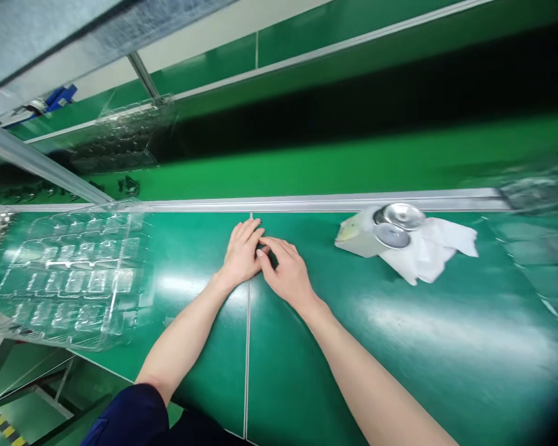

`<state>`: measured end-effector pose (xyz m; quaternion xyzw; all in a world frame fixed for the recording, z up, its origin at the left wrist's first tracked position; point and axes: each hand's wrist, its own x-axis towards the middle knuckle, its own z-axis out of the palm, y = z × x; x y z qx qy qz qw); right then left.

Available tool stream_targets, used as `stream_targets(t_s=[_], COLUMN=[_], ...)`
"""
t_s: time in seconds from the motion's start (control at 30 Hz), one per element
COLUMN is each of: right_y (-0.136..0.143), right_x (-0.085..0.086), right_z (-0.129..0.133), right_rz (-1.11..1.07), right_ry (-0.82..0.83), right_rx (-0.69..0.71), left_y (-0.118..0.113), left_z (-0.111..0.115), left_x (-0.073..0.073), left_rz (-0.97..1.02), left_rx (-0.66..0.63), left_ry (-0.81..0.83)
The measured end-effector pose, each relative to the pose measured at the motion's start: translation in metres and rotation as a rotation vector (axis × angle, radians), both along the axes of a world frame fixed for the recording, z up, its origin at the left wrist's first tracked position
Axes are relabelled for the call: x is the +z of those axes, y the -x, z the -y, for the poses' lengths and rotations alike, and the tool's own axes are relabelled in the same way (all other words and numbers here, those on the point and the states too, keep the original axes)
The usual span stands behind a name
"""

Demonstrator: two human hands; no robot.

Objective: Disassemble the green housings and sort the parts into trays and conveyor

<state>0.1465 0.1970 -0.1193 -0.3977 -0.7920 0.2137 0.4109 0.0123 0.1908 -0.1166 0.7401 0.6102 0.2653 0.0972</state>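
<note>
My left hand point(242, 254) rests palm down on the green tabletop point(297, 365), its fingers stretched out toward the rail. Beside it my right hand point(286, 269) also lies low on the table, fingers extended and slightly curved. The two hands meet at the thumbs and fingertips. No object shows in either one; the space under the palms is hidden. Right of my hands, a pump-lid dispenser point(393, 235) with a round metal top lies near white tissue paper point(421, 254).
A clear plastic tray point(74, 279) with moulded pockets lies at left, and more clear plastic point(544, 229) at right, blurred. An aluminium rail point(307, 203) borders the green belt point(335, 167) behind. Small black parts point(129, 185) sit on the belt, below a metal upright point(46, 161).
</note>
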Motion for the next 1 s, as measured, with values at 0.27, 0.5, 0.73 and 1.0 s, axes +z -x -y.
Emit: stream_targets(t_s=[0.27, 0.5, 0.73, 1.0], right_y=[-0.0014, -0.0032, -0.0027, -0.0029], right_x=[-0.004, -0.0031, -0.0033, -0.0013], right_z=[-0.0078, -0.0097, -0.0106, -0.0104], right_rz=[-0.032, -0.017, -0.009, 0.008], right_ry=[-0.074, -0.117, -0.123, -0.135], right_rx=[0.01, 0.0, -0.004, -0.022], left_y=[-0.002, -0.005, -0.0051, -0.0046], left_z=[-0.0057, -0.0056, -0.0063, -0.0066], left_x=[0.0012, 0.002, 0.0029, 0.0047], left_rz=[-0.031, -0.004, -0.004, -0.013], left_rx=[0.011, 0.009, 0.009, 0.003], left_ry=[-0.023, -0.036, -0.018, 0.007])
